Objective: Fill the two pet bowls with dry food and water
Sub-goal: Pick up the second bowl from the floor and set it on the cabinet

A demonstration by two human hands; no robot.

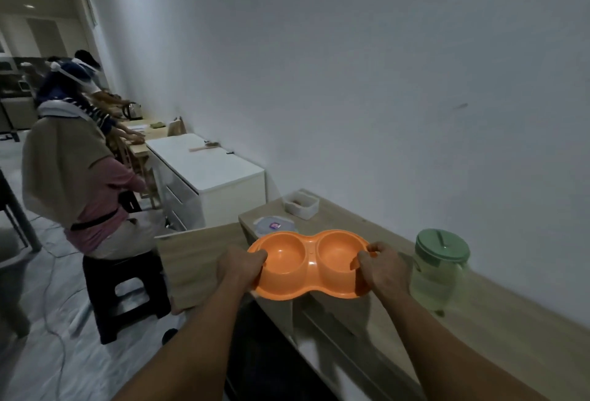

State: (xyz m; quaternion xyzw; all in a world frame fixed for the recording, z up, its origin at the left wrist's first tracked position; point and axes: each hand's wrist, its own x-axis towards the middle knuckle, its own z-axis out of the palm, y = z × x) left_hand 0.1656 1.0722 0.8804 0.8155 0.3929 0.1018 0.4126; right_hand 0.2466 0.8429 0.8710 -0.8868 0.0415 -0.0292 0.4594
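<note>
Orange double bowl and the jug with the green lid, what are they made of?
The orange double pet bowl looks like moulded plastic: one even colour, smooth, softly shiny wells. The clear jug with a green lid seems plastic too: see-through body, matt lid; the body might be glass.

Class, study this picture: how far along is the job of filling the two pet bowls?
Nothing is filled yet: both wells of the orange double bowl are empty. In hand: the left hand and right hand grip its two ends. Left to do: dry food in one well, water in the other; the green-lidded pitcher stands closed nearby.
</note>
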